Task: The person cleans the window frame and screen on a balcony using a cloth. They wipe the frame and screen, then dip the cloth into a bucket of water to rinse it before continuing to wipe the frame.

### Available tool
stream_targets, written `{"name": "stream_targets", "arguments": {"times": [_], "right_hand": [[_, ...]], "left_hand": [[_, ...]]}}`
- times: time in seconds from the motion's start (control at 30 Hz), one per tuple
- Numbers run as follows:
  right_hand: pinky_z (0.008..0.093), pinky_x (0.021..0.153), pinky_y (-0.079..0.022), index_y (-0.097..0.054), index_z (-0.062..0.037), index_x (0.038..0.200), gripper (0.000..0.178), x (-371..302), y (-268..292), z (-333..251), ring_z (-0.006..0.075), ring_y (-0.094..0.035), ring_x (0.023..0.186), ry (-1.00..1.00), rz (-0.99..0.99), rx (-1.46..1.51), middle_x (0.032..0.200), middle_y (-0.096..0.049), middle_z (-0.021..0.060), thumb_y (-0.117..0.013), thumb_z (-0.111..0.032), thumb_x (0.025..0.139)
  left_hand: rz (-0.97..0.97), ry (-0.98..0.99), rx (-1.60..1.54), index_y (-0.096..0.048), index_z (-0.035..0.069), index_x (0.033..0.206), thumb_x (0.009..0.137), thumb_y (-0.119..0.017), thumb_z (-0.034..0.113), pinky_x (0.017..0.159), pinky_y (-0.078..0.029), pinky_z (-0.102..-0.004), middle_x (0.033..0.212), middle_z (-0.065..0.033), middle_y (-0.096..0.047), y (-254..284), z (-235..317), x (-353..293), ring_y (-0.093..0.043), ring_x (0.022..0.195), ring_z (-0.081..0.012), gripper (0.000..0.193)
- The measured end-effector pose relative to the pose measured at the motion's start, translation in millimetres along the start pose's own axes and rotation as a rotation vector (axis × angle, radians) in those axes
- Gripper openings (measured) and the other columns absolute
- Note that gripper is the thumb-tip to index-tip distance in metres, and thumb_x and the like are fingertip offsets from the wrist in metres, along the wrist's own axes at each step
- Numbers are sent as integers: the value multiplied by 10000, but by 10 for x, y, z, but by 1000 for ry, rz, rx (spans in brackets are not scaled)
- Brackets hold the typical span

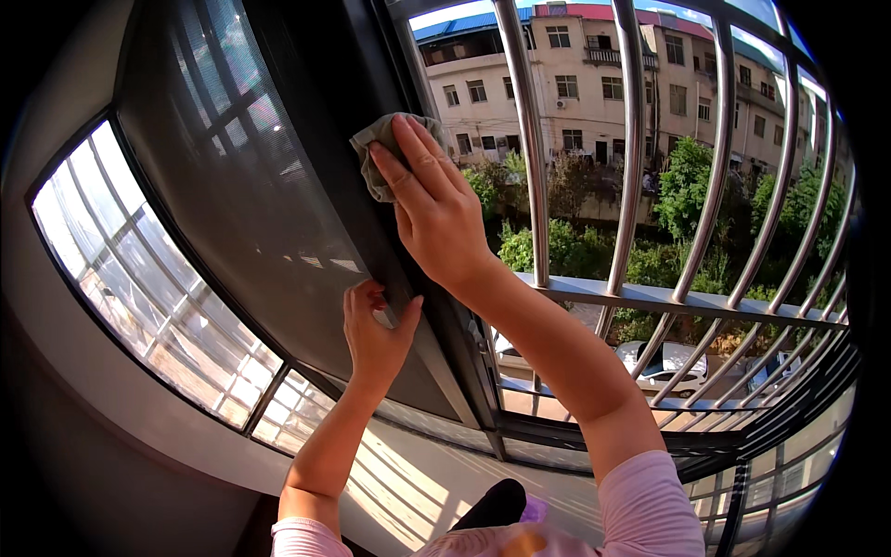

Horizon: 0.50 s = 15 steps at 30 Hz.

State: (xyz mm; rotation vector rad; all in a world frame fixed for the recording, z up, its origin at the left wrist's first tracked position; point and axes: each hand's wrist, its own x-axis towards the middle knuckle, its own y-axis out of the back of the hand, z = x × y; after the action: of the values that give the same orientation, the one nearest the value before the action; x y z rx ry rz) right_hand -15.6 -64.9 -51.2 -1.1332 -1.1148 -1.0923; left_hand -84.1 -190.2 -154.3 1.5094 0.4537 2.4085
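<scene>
My right hand (444, 218) presses a folded grey-green cloth (375, 178) against the dark upright window frame (320, 84). Its fingers lie over the cloth and point upward. Lower and to the left, my left hand (376, 343) grips the edge of the mesh screen sash (251, 223), thumb on one side and bent fingers on the other. Part of its fingertips is hidden against the frame. The sash stands upright, with light reflected on its dark mesh.
Right of the frame is an opening with metal security bars (626, 148). Beyond them are trees, parked cars (661, 364) and a beige building (580, 84). Another window (158, 288) is at the left. Below, sunlight stripes the pale floor (399, 483), near a purple item (535, 508).
</scene>
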Motion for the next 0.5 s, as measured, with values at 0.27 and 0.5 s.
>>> {"name": "stream_targets", "arguments": {"times": [0.27, 0.5], "right_hand": [[389, 943, -414, -629, 21, 991, 281, 973, -79, 100, 324, -435, 1202, 156, -126, -116, 1274, -474, 163, -594, -39, 719], [344, 961, -399, -654, -26, 992, 235, 686, 475, 187, 192, -449, 1207, 398, -722, -43, 1200, -565, 59, -553, -105, 795]], "left_hand": [[-36, 77, -20, -450, 24, 936, 624, -771, 152, 684, -434, -359, 907, -117, -458, 54, 88, 57, -494, 803, -258, 466], [-59, 155, -8, -438, 28, 918, 608, -762, 140, 684, -436, -386, 912, -152, -448, 100, 194, 148, -495, 818, -319, 462]]}}
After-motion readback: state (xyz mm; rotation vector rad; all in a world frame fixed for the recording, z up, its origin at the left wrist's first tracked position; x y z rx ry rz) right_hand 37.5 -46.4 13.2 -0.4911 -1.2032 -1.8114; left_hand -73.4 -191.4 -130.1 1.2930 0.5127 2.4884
